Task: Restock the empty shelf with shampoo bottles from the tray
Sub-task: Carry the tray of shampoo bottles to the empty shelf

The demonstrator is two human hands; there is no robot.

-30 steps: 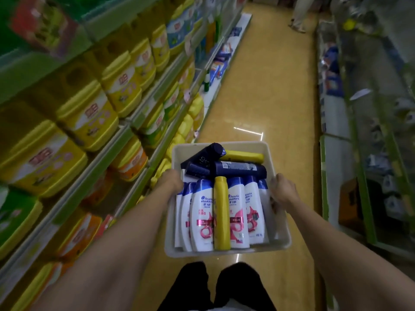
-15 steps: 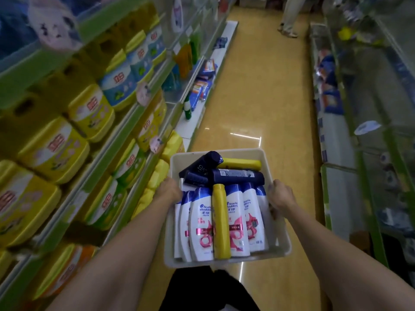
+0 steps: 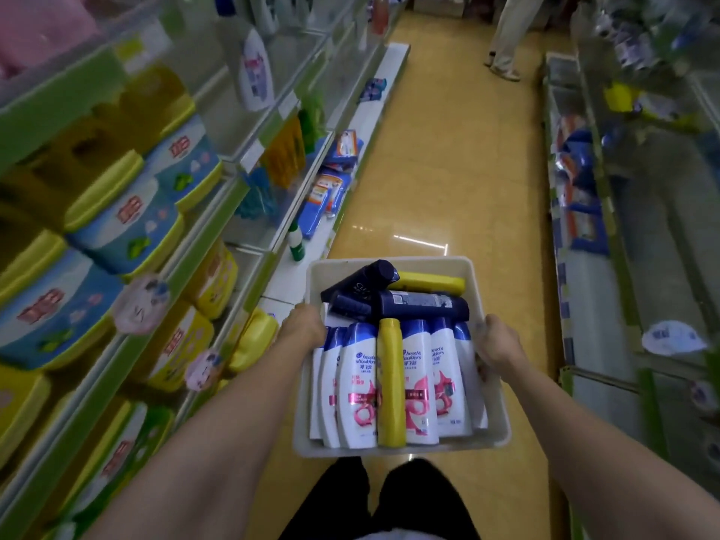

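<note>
The left hand (image 3: 302,329) grips the left rim of the tray (image 3: 493,387), fingers curled over its edge, and the right hand (image 3: 498,342) grips the right rim the same way. Both forearms reach forward from the bottom of the view, holding the tray in the air above the yellow floor (image 3: 448,150) of a shop aisle, in front of the person's dark trousers (image 3: 374,500).

The pale tray is full of shampoo bottles lying on their sides. Along the near half lies a row of white bottles (image 3: 356,383) with blue caps and pink labels, packed side by side with caps pointing away from the person. A yellow bottle (image 3: 390,383) lies on top of this row, lengthwise, near the middle. Across the far half lie dark navy bottles (image 3: 422,305), one of them propped at an angle against the far left corner, and a second yellow bottle (image 3: 432,283) rests crosswise behind them, close to the far wall.

To the left stands green-edged shelving (image 3: 218,212) stocked with yellow and blue detergent tubs (image 3: 128,220); farther along the same side its shelves hold a white bottle (image 3: 255,72), blue packets (image 3: 327,196) and a small green and white bottle (image 3: 296,243) on the bottom ledge. On the right runs another rack (image 3: 607,212), blurred, with blue packs. At the far end of the aisle stand another person's legs (image 3: 508,37).
</note>
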